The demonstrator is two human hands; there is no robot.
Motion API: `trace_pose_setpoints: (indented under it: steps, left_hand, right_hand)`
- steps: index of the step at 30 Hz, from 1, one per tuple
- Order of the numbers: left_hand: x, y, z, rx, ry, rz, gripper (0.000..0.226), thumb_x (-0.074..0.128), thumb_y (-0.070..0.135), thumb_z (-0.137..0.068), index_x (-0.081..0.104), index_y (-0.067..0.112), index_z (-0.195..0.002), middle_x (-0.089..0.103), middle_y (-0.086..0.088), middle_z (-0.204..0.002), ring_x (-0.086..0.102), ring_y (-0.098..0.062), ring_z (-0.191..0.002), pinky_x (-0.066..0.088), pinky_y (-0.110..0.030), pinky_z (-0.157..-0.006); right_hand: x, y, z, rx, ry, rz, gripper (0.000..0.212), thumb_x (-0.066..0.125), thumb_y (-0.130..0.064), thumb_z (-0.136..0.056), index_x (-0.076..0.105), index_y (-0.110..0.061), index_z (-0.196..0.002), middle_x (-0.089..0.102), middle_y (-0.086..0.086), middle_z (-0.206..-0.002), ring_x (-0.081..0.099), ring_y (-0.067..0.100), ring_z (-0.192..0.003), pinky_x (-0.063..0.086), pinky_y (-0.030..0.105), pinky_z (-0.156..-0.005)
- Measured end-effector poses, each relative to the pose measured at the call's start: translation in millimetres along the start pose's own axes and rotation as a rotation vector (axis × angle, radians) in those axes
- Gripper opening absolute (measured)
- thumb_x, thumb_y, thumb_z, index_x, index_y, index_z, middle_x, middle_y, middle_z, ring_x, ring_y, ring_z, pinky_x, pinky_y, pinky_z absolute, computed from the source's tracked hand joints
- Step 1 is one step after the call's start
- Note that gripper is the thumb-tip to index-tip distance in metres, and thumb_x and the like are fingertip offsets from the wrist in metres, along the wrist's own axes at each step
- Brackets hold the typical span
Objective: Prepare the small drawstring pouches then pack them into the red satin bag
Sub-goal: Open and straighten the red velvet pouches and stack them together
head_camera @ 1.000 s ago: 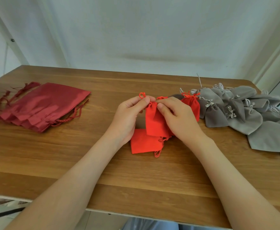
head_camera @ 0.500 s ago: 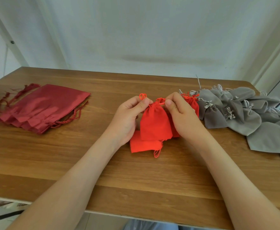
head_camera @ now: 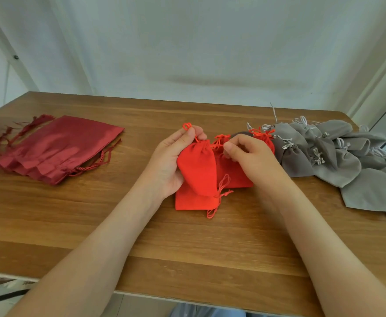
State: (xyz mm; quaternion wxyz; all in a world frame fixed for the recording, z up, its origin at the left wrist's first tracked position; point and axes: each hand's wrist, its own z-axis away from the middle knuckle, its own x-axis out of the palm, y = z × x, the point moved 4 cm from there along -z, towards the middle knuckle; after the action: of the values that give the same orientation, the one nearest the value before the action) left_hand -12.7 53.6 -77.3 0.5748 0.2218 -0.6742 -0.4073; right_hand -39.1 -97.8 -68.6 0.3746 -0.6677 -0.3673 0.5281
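A small red drawstring pouch (head_camera: 197,168) is held above the table's middle, its neck gathered tight. My left hand (head_camera: 176,156) cradles it and pinches its left cord, whose knotted loop sticks up past my fingers. My right hand (head_camera: 249,154) pinches the right cord beside the neck. Under them lie two more red pouches, one flat (head_camera: 194,202), another (head_camera: 233,175) beneath my right hand. A further red pouch (head_camera: 265,139) lies behind my right hand. The dark red satin bags (head_camera: 57,147) lie stacked at the far left.
A heap of several grey drawstring pouches (head_camera: 333,156) covers the right side of the wooden table (head_camera: 141,236), reaching its right edge. A white wall stands behind the table. The front edge runs below my forearms.
The held pouch's neck has been drawn tighter as my hands pulled its cords apart. My left hand now wraps under the pouch, which tilts to the left.
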Motion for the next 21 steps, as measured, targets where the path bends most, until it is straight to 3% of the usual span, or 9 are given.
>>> trace_pose_setpoints:
  steps: [2,5,9,12,15,17,21]
  left_hand:
    - [0.1,-3.3,-0.2,-0.009,0.02,-0.091,0.009,0.058,0.013,-0.085,0.065,0.009,-0.081,0.066,0.001,-0.067,0.062,-0.008,-0.061,0.053,-0.022,-0.061]
    - [-0.1,-7.0,-0.5,0.042,0.044,-0.228,0.016,0.053,0.009,-0.093,0.066,0.009,-0.083,0.066,0.004,-0.066,0.061,-0.007,-0.062,0.051,-0.024,-0.069]
    - [-3.7,-6.5,-0.1,0.174,0.097,-0.376,0.017,0.056,0.006,-0.091,0.069,0.012,-0.081,0.07,0.006,-0.075,0.064,-0.006,-0.075,0.05,-0.022,-0.074]
    - [-8.7,-5.6,0.7,0.26,0.137,-0.446,0.02,0.061,0.007,-0.09,0.071,0.021,-0.079,0.071,0.0,-0.086,0.064,-0.017,-0.089,0.05,-0.034,-0.086]
    - [-10.8,-4.9,2.0,0.293,0.169,-0.514,0.019,0.066,0.011,-0.087,0.06,0.025,-0.097,0.069,0.001,-0.075,0.061,-0.016,-0.074,0.047,-0.033,-0.072]
    - [-10.1,-5.7,2.5,0.292,0.181,-0.534,0.02,0.068,0.012,-0.086,0.056,0.022,-0.098,0.07,-0.006,-0.077,0.063,-0.019,-0.074,0.047,-0.036,-0.071]
    - [-10.1,-5.7,3.3,0.298,0.18,-0.636,0.01,0.065,0.012,-0.088,0.068,0.022,-0.088,0.073,-0.003,-0.088,0.068,-0.017,-0.087,0.052,-0.04,-0.085]
  right_hand:
    - [-1.6,0.9,1.3,0.105,-0.012,-0.24,0.028,0.054,-0.017,-0.094,0.058,-0.017,-0.066,0.056,-0.005,-0.069,0.047,0.005,-0.067,0.033,0.021,-0.067]
    - [0.0,1.5,1.6,0.216,-0.06,-0.509,0.03,0.051,-0.021,-0.093,0.056,-0.02,-0.064,0.059,-0.005,-0.077,0.05,0.006,-0.072,0.03,0.029,-0.074]
    - [9.7,-2.7,3.6,0.173,-0.162,-0.732,0.022,0.046,-0.016,-0.094,0.056,-0.022,-0.075,0.065,-0.014,-0.076,0.052,0.005,-0.074,0.03,0.026,-0.071]
    - [17.5,-3.4,3.4,0.089,-0.16,-0.777,0.018,0.049,-0.011,-0.093,0.06,-0.021,-0.082,0.068,-0.008,-0.086,0.053,0.006,-0.078,0.032,0.023,-0.069]
    - [22.9,-3.0,3.2,-0.028,-0.157,-0.778,0.009,0.056,-0.012,-0.089,0.062,-0.017,-0.087,0.066,-0.004,-0.085,0.054,0.011,-0.081,0.038,0.021,-0.071]
    - [24.2,-2.2,2.9,-0.069,-0.13,-0.775,0.009,0.056,-0.009,-0.088,0.062,-0.016,-0.087,0.065,-0.005,-0.081,0.056,0.009,-0.079,0.043,0.018,-0.072]
    - [25.4,-3.4,3.6,-0.19,-0.043,-0.453,0.026,0.054,0.003,-0.09,0.063,-0.021,-0.085,0.065,-0.013,-0.082,0.057,0.003,-0.084,0.043,0.017,-0.08]
